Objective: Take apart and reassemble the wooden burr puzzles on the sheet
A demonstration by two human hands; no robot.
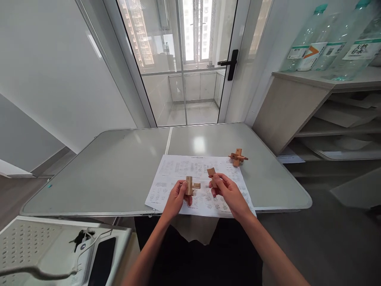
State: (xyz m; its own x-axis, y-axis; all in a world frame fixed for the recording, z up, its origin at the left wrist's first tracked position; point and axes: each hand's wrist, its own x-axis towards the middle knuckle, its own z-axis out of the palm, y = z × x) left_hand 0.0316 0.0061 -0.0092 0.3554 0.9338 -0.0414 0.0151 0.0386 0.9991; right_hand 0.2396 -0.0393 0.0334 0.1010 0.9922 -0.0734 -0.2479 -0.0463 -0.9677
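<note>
Between the thumb and fingers of my left hand (177, 194) is a wooden puzzle assembly (189, 185), an upright block with a short piece sticking out to the right. My right hand (224, 186) pinches a separate notched wooden puzzle piece (211, 172), tilted and a small gap away from the assembly. Both are held over a printed instruction sheet (175, 169) with rows of small diagrams. At the sheet's upper right corner rests an interlocked wooden cross puzzle (237, 157). My fingers hide the lower parts of both held pieces.
The sheet lies on a grey folding table (125, 171) with rounded corners. At lower left, a white tray (41, 246) holds a black phone (102, 260), keys (81, 238) and a cable. Plastic bottles (330, 51) stand on a shelf unit (303, 95) at right. A glass door (184, 79) is behind.
</note>
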